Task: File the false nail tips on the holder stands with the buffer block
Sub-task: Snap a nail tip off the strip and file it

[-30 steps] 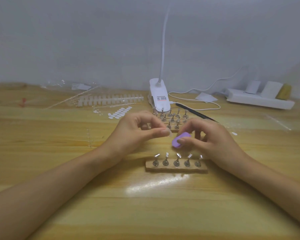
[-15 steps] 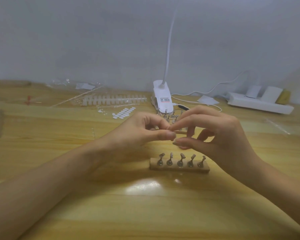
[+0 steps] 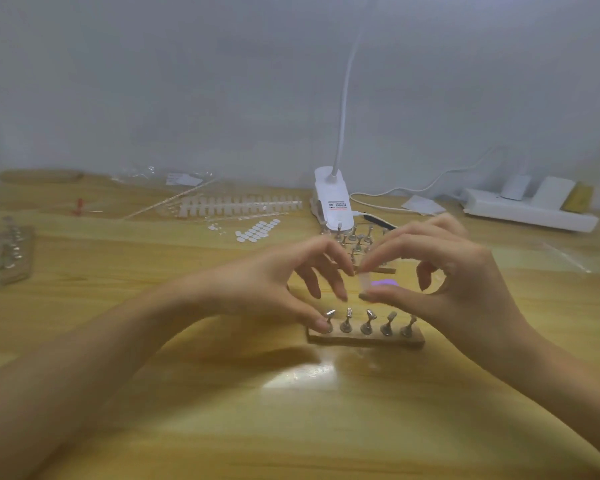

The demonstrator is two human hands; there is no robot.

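A wooden holder point(image 3: 366, 339) with a row of bare metal stands lies on the table in front of me. My right hand point(image 3: 444, 285) pinches a small clear false nail tip point(image 3: 363, 281) between forefinger and thumb, just above the holder. The purple buffer block point(image 3: 384, 282) shows behind that thumb; whether it lies on the table or touches the hand I cannot tell. My left hand point(image 3: 278, 285) has its fingers spread and loosely bent. Its thumb rests by the holder's leftmost stand and its forefinger tip nears the nail tip.
More holder stands point(image 3: 359, 240) sit behind my hands, next to a white clip lamp base point(image 3: 333, 206) and a black tool point(image 3: 378, 220). A strip of nail tips point(image 3: 239, 204) and white adhesive tabs point(image 3: 257, 230) lie back left, a tray point(image 3: 4, 254) far left, a power strip point(image 3: 530, 211) back right.
The nail tip has passed from my left hand's pinch to my right hand. My left hand has opened and dropped its thumb to the holder. The purple block is visible again.
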